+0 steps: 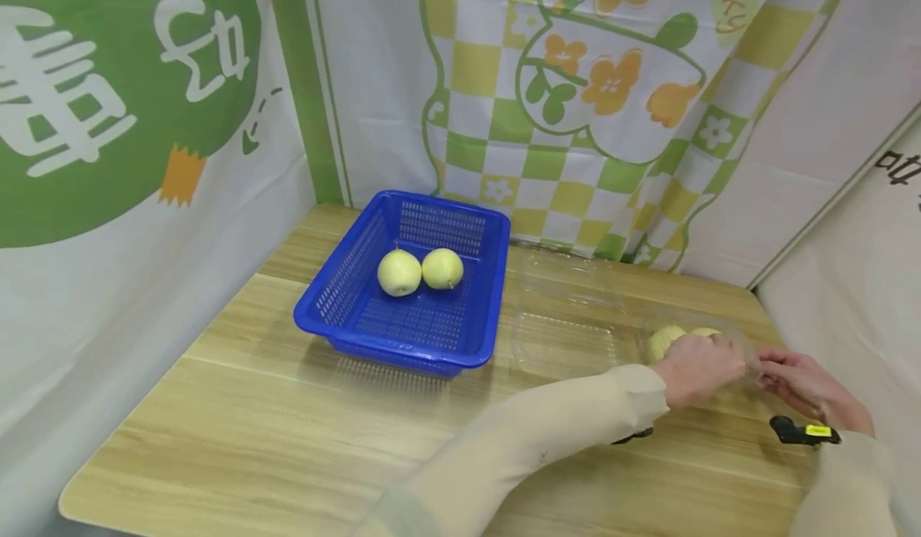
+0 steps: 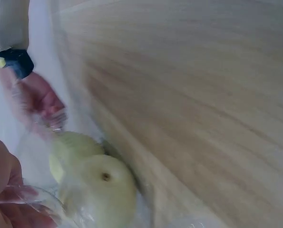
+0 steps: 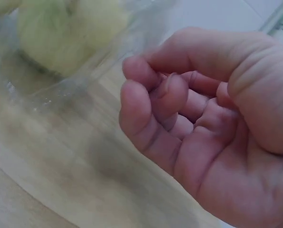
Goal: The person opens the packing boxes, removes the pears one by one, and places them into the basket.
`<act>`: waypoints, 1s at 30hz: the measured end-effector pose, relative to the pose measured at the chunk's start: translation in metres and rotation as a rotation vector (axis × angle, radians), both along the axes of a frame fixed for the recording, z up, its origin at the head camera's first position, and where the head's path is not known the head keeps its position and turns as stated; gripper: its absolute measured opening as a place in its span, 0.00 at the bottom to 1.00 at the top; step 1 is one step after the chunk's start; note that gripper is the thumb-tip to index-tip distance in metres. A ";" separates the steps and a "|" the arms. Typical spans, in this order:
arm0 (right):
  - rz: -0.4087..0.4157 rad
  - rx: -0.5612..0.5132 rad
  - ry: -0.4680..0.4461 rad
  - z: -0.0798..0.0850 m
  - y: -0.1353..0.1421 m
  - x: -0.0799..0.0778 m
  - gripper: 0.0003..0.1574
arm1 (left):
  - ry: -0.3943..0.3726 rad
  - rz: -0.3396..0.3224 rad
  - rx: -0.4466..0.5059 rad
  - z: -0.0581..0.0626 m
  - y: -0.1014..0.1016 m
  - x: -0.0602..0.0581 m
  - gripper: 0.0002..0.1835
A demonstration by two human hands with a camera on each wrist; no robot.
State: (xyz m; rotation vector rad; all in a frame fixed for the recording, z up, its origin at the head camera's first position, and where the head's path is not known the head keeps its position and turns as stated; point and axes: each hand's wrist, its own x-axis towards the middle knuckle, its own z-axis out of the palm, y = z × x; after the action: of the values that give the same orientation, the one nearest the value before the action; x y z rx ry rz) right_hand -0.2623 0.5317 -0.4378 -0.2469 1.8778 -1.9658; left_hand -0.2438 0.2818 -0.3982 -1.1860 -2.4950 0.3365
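My left hand grips the near edge of a see-through plastic box at the table's right side. Inside that box sit yellow-green pears, partly hidden by the hand. In the left wrist view one pear shows its dimpled end, and my left fingers curl at the plastic rim. From the right, my right hand pinches the box's corner between thumb and fingertips. Its curled fingers appear large in the right wrist view, beside the blurred plastic and a pear.
A blue perforated basket stands left of centre, holding two pears. Between basket and hands lies another transparent plastic box, its lid part toward the back. Patterned cloth hangs behind the wooden table.
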 end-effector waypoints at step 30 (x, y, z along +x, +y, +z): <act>0.012 0.293 -0.026 0.020 -0.007 -0.001 0.14 | -0.168 -0.019 -0.019 0.029 0.011 -0.007 0.16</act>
State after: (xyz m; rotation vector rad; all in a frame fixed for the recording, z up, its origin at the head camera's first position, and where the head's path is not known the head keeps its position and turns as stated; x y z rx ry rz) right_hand -0.2637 0.5251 -0.4177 -0.1445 2.1088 -1.6499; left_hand -0.2503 0.2924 -0.3693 -1.2934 -2.6265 0.2665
